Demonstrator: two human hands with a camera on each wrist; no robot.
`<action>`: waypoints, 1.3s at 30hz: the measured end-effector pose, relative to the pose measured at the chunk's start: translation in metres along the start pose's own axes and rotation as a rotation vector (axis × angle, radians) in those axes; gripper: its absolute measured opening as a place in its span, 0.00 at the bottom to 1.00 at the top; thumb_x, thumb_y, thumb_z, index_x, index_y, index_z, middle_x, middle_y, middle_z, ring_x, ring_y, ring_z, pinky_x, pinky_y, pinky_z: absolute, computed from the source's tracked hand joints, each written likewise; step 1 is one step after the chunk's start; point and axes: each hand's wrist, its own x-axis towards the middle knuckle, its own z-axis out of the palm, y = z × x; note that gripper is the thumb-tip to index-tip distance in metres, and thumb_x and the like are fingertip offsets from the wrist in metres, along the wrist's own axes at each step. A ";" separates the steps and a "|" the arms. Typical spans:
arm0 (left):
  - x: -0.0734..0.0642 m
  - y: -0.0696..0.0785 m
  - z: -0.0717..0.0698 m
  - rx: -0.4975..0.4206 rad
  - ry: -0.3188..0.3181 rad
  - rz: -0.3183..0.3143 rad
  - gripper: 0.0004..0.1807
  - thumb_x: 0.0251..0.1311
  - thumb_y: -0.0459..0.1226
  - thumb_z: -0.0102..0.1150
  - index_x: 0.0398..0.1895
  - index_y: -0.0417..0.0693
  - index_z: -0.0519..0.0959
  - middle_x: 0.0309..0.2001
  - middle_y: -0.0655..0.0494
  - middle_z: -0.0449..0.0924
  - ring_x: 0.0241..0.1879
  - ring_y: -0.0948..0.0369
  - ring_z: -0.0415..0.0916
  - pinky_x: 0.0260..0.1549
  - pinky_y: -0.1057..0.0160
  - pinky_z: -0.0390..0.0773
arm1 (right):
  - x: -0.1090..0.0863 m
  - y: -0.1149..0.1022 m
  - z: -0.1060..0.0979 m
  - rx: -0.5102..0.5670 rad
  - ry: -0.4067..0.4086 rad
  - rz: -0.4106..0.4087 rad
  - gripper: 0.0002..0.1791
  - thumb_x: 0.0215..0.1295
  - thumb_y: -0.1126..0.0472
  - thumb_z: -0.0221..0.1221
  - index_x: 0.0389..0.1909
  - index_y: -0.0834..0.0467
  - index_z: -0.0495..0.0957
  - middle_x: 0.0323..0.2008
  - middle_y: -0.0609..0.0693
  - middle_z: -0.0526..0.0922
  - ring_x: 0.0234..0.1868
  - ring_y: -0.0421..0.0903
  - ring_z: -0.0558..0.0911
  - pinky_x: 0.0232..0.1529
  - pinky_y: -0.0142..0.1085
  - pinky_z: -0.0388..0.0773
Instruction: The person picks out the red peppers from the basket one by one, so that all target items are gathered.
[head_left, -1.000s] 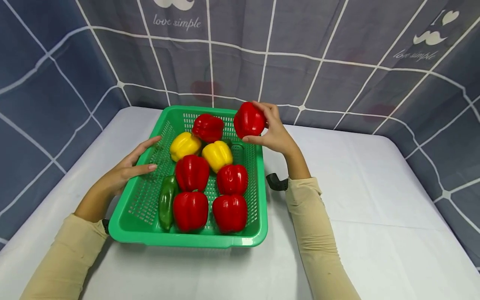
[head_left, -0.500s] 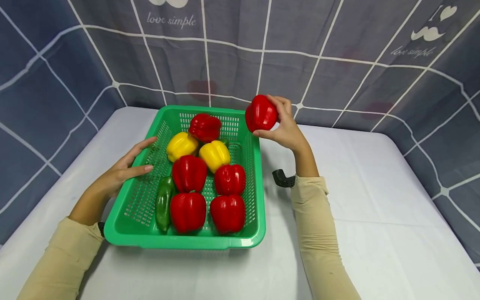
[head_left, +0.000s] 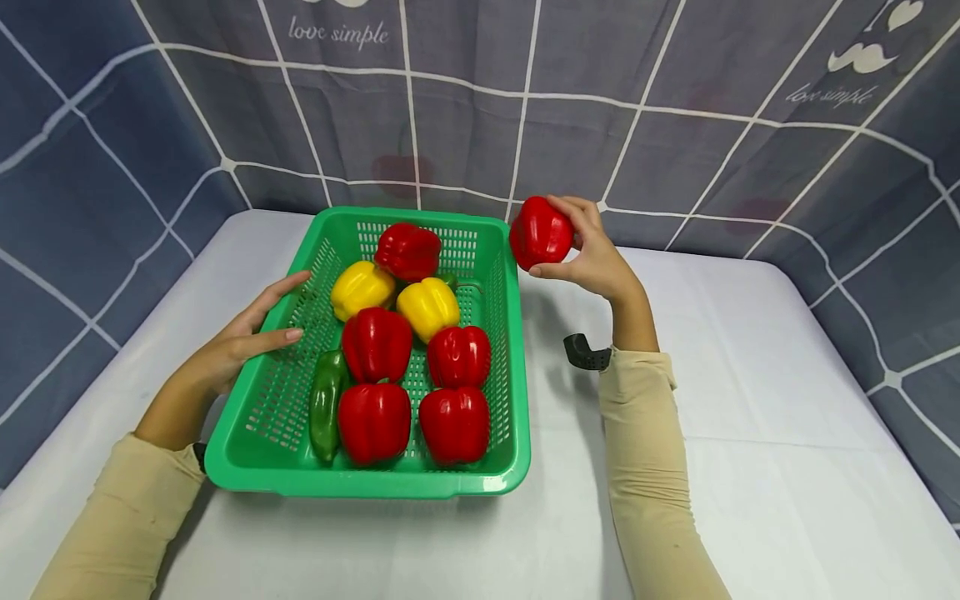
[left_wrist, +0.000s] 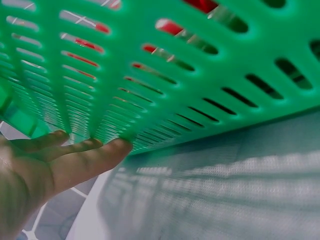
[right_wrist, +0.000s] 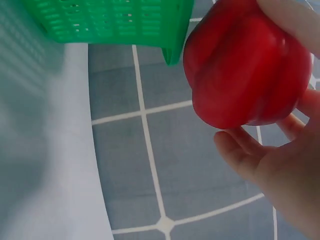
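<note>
In the head view, my right hand [head_left: 596,258] grips a red bell pepper [head_left: 540,233] above the table, just right of the far corner of a green plastic basket [head_left: 367,482]. The right wrist view shows this bell pepper [right_wrist: 245,65] close up, between thumb and fingers. My left hand [head_left: 232,350] rests at the basket's left side, thumb and a finger reaching over the rim. In the left wrist view, other fairly straight fingers [left_wrist: 90,160] touch the slotted outer wall [left_wrist: 165,95]. Inside lie several red bell peppers [head_left: 377,343], two yellow ones [head_left: 428,308] and a long green pepper [head_left: 327,404].
A white-covered table [head_left: 750,417] extends to the right of the basket. A dark grid-patterned curtain [head_left: 480,108] hangs behind and along both sides. A small black curved piece [head_left: 585,352] sits at the right wrist.
My right hand has carried the red bell pepper rightward, from over the basket's far right corner to beside it. The left hand stays at the basket's side.
</note>
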 end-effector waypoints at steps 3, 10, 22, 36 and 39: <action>0.000 0.000 -0.001 -0.029 -0.021 0.006 0.36 0.65 0.26 0.38 0.71 0.60 0.43 0.63 0.54 0.53 0.46 0.58 0.76 0.34 0.51 0.81 | -0.001 0.002 -0.004 -0.013 -0.004 0.007 0.48 0.42 0.62 0.70 0.67 0.48 0.57 0.63 0.46 0.54 0.60 0.49 0.65 0.56 0.45 0.70; 0.001 0.001 0.000 0.006 0.006 0.000 0.36 0.64 0.27 0.39 0.71 0.61 0.44 0.65 0.52 0.46 0.44 0.59 0.76 0.33 0.54 0.82 | -0.003 0.009 -0.009 -0.023 0.000 0.016 0.47 0.42 0.63 0.70 0.66 0.48 0.59 0.64 0.47 0.54 0.62 0.49 0.63 0.57 0.47 0.70; 0.000 -0.001 0.000 0.000 0.010 0.006 0.36 0.64 0.26 0.38 0.71 0.61 0.43 0.67 0.51 0.39 0.45 0.60 0.76 0.34 0.56 0.82 | -0.001 0.041 -0.007 0.019 -0.007 0.188 0.55 0.43 0.60 0.70 0.70 0.42 0.48 0.64 0.52 0.49 0.62 0.52 0.61 0.58 0.49 0.69; 0.002 -0.001 -0.001 -0.109 -0.057 0.018 0.36 0.65 0.25 0.36 0.71 0.61 0.43 0.61 0.53 0.56 0.45 0.56 0.77 0.34 0.50 0.81 | 0.001 0.059 -0.003 -0.094 -0.079 0.233 0.53 0.42 0.59 0.70 0.69 0.48 0.52 0.64 0.54 0.52 0.64 0.54 0.60 0.58 0.54 0.66; 0.001 -0.001 -0.001 -0.105 -0.051 0.019 0.36 0.65 0.25 0.36 0.71 0.60 0.43 0.61 0.53 0.56 0.45 0.56 0.77 0.34 0.51 0.81 | 0.000 0.059 -0.003 -0.109 -0.099 0.220 0.52 0.42 0.60 0.70 0.69 0.47 0.52 0.64 0.54 0.52 0.64 0.54 0.58 0.59 0.54 0.65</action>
